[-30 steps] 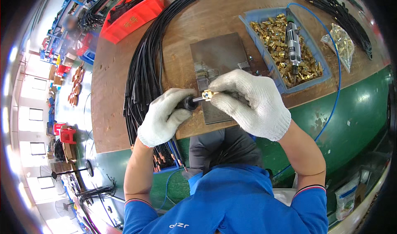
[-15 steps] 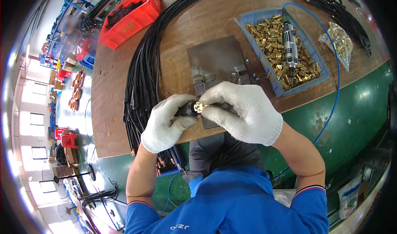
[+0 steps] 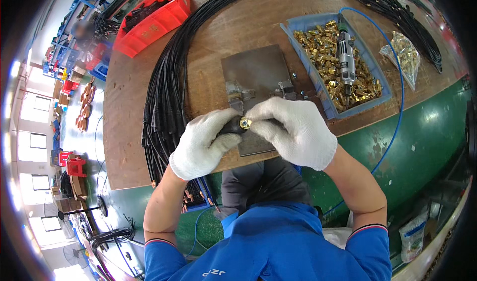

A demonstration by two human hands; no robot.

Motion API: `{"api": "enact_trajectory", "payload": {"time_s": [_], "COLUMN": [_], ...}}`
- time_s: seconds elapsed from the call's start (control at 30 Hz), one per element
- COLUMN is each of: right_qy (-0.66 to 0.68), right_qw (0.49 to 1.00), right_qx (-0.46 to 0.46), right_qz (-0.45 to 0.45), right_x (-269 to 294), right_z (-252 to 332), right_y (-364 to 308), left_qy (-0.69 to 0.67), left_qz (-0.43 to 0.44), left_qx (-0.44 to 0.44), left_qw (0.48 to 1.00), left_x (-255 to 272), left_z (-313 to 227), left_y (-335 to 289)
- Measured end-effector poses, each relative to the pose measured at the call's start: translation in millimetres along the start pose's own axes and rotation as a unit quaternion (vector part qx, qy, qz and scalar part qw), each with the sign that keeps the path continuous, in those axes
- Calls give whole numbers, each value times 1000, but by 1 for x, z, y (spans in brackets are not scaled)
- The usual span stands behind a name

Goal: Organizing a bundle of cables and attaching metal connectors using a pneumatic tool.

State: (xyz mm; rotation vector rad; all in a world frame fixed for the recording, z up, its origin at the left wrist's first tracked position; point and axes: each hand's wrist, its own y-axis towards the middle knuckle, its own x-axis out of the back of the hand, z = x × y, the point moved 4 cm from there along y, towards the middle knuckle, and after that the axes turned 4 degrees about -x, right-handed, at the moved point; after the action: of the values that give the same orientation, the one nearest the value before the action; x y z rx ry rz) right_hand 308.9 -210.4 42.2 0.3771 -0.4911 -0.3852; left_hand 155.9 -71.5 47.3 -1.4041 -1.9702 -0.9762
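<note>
My left hand [image 3: 203, 144], in a white knitted glove, is closed round a black sleeved cable end [image 3: 230, 126]. A brass fitting [image 3: 245, 123] sits at the tip of that end, its open face turned up toward me. My right hand [image 3: 300, 134], gloved the same way, pinches the fitting's right edge between thumb and fingertips. Both hands hover over the near part of a dark metal plate [image 3: 256, 72] with small metal clamp-like blocks [image 3: 241, 93] on it. The rest of the held cable is hidden behind my left hand.
Right of the plate, a blue bin [image 3: 314, 85] holds many brass fittings and a silver air tool [image 3: 346, 57] with a blue hose [image 3: 400, 82]. A bundle of black cables [image 3: 166, 92] runs along the left. Farther back are a red crate [image 3: 154, 28] and a plastic bag [image 3: 405, 57] of brass parts.
Both hands have shifted slightly to the right and away from me with the cable end. The brass fitting now faces up more, and my right fingers sit closer together at its edge.
</note>
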Motion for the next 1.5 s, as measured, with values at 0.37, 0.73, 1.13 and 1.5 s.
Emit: {"api": "enact_trajectory", "payload": {"time_s": [0.37, 0.73, 1.13, 1.5], "right_qy": [-45, 351, 316, 352], "right_qw": [998, 893, 852, 898], "right_qx": [41, -231, -344, -219], "right_qz": [-12, -164, -235, -143], "right_x": [-3, 3, -44, -83], "right_z": [-31, -80, -155, -165], "right_y": [-3, 80, 117, 148], "left_qy": [151, 297, -563, -337], "left_qz": [8, -172, -224, -164], "left_qx": [-81, -186, 119, 142], "left_qw": [985, 921, 786, 916], "left_x": [-7, 31, -6, -41], "left_z": [-1, -10, 145, 201], "left_y": [18, 75, 138, 132]}}
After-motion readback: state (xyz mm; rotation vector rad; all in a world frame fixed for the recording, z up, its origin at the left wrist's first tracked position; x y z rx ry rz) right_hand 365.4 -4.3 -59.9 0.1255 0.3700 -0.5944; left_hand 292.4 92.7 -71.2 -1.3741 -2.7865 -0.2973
